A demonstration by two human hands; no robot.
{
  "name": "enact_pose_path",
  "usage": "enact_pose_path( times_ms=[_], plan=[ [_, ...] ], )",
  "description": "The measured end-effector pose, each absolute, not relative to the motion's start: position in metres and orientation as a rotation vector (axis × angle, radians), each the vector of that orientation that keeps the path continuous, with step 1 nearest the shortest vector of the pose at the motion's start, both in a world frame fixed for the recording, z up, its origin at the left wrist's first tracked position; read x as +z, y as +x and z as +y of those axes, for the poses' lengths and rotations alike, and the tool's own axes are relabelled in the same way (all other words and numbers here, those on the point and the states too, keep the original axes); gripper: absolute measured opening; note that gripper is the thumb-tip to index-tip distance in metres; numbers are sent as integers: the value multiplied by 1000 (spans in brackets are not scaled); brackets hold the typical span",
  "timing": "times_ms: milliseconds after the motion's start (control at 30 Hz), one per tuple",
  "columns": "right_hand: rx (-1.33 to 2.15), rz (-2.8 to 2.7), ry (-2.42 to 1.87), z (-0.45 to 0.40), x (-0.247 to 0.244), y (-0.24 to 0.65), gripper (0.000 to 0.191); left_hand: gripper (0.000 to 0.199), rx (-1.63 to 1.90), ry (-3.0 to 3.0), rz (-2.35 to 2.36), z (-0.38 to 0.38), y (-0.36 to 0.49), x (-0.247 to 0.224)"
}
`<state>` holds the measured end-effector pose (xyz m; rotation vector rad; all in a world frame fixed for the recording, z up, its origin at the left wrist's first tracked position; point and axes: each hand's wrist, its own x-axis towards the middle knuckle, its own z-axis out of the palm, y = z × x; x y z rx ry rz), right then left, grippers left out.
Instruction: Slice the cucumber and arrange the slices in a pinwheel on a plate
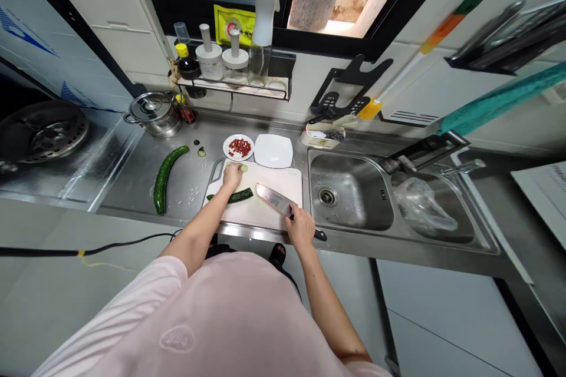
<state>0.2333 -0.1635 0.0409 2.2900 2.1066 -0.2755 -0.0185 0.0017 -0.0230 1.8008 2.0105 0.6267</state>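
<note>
My right hand (301, 227) is closed round the black handle of a kitchen knife (275, 197), whose broad blade lies low over the white cutting board (265, 212). At the board's upper left, the closed fingers of my left hand (232, 177) pinch a pale green cucumber slice (243, 168). A piece of dark green cucumber (240, 195) rests on the board below that hand, partly hidden by my wrist. Left of the board, a whole curved cucumber (166, 179) lies on the steel counter, with small cut-off bits (201, 152) near its top end.
Behind the board stand a plate of chopped red pieces (239, 148) and a white square plate (273, 151). A lidded pot (154, 113) is at the back left. To the right is a steel sink (354, 188), its second basin holding a plastic bag (422, 205). Above hangs a seasoning shelf (247, 89).
</note>
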Motion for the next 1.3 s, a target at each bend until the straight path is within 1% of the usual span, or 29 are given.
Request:
enact_pose_path(
  times_ms=[300,433,533,767,1000,1300],
  plan=[
    [-289,2112,2333,-165,38,234,39,27,616,1840,1990,6,-20,-27],
    [-340,2104,2360,-165,39,234,38,28,607,1803,1978,6,-21,-24],
    [-408,2094,2385,-164,38,234,39,31,666,1763,1952,2,-24,-21],
    [-624,1997,2481,-160,38,232,35,28,765,1892,1894,-34,-31,-16],
    [-682,1990,2506,-153,40,223,37,24,798,1865,1882,-67,-37,-9],
    [-846,2039,2483,-150,41,205,38,21,846,1914,1842,-91,-45,-3]
  ],
)
